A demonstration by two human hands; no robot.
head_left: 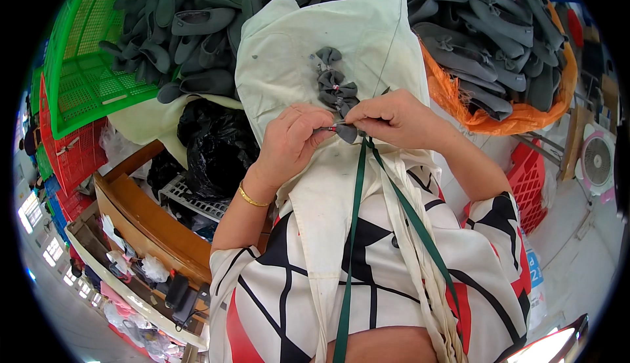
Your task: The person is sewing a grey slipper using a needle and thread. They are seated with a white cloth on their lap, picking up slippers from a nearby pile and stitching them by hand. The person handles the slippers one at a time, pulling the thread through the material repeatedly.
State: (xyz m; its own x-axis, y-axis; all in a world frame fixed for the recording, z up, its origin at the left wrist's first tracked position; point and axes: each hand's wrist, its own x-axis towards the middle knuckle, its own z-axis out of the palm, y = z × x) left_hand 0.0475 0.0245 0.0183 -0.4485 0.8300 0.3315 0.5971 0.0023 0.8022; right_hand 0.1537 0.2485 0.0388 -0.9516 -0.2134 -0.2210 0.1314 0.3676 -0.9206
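My left hand [293, 134] pinches a small dark grey fabric bow [346, 133] with a reddish band at its middle. Close against it, my right hand [399, 119] is closed, thumb and fingertips together on what looks like a thin needle, mostly hidden by the fingers. A fine dark thread [392, 48] runs up from near the right hand across the white cloth. Several more grey bows [338, 87] lie in a row just beyond my fingers, on the white cloth [282, 54] over my lap. Dark green straps [357, 199] hang down toward me.
Grey slip-on shoes [203, 21] are heaped at the far left by a green plastic crate [92, 67]. An orange sack [558, 94] at the right holds more. Nearby are a black plastic bag [216, 146], a wooden drawer [144, 212], a red crate [527, 186] and a white fan [596, 159].
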